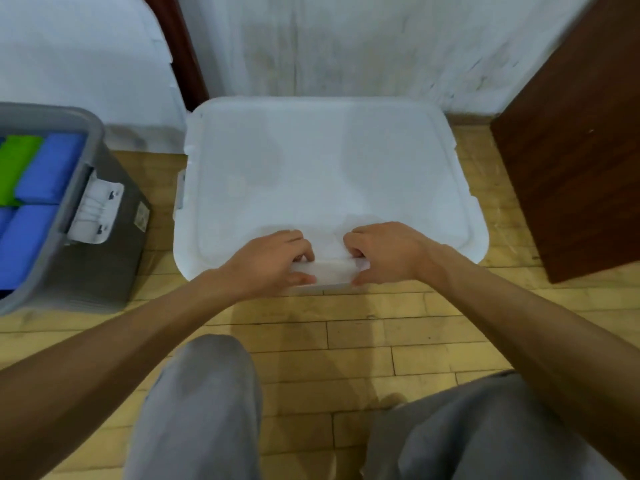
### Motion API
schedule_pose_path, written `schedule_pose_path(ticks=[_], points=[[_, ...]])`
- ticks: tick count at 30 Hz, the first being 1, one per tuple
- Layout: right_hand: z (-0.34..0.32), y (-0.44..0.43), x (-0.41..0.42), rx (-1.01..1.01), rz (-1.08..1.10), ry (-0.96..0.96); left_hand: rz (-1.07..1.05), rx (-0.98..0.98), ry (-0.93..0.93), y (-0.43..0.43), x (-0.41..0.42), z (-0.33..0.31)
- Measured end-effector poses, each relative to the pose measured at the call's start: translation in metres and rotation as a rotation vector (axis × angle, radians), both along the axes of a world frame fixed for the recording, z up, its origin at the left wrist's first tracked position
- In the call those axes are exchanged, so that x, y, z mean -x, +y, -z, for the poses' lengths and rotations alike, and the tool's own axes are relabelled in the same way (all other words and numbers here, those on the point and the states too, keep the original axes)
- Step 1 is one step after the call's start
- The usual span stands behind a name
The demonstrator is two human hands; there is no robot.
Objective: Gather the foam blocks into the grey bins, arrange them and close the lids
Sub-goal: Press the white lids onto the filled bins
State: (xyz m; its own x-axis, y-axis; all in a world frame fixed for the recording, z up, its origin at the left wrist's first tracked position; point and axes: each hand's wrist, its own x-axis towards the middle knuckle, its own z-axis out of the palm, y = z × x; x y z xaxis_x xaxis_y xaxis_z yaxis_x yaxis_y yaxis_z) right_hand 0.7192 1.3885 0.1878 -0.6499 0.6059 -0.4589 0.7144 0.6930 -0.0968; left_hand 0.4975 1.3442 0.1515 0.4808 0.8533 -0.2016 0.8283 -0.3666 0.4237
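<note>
A white lid (322, 174) covers the bin in front of me, so that bin and whatever is in it are hidden. At the lid's near edge, my left hand (273, 261) and my right hand (384, 252) both grip the white front latch (325, 270), fingers curled over its top and thumbs under it. To the left stands an open grey bin (104, 237) holding blue foam blocks (48, 171) and a green foam block (15, 164) packed side by side. Its white side latch (95, 211) hangs open.
A dark brown wooden cabinet (575, 150) stands close on the right of the covered bin. A white wall (346, 46) runs behind it. My grey-trousered knees (197, 410) are over the wooden plank floor (346, 327) just before the bin.
</note>
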Motion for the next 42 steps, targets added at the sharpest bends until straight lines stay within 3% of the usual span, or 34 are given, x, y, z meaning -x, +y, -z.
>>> schedule_pose_path(ticks=[3,7,11,13,16,18,20,23,27,32,42], points=[[-0.007,0.004,0.013,-0.010,0.055,0.052,0.001,0.065,-0.107,0.003,0.019,-0.011],[-0.003,0.015,0.044,-0.197,-0.027,0.206,-0.103,-0.154,0.024,0.012,0.068,-0.018],[0.008,0.032,0.089,-0.194,-0.029,0.263,-0.356,-0.341,0.063,0.021,0.115,-0.016],[0.012,0.036,0.108,-0.136,0.076,0.262,-0.637,-0.225,-0.004,0.028,0.127,-0.013],[0.023,0.035,0.124,-0.076,0.195,0.252,-1.033,0.186,-0.268,0.033,0.133,-0.008],[0.027,0.035,0.127,-0.064,0.250,0.269,-1.206,0.403,-0.531,0.033,0.133,-0.003],[0.028,0.036,0.130,-0.056,0.277,0.275,-1.281,0.433,-0.711,0.032,0.133,0.001],[0.025,0.038,0.134,-0.058,0.287,0.267,-1.252,0.252,-0.649,0.031,0.132,0.003],[0.026,0.036,0.135,-0.061,0.300,0.255,-1.009,0.085,-0.333,0.030,0.129,-0.004],[0.030,0.036,0.135,-0.069,0.296,0.259,-0.890,-0.044,-0.117,0.030,0.121,-0.006],[0.031,0.036,0.126,-0.028,0.259,0.287,-0.752,-0.162,0.127,0.029,0.104,-0.011]])
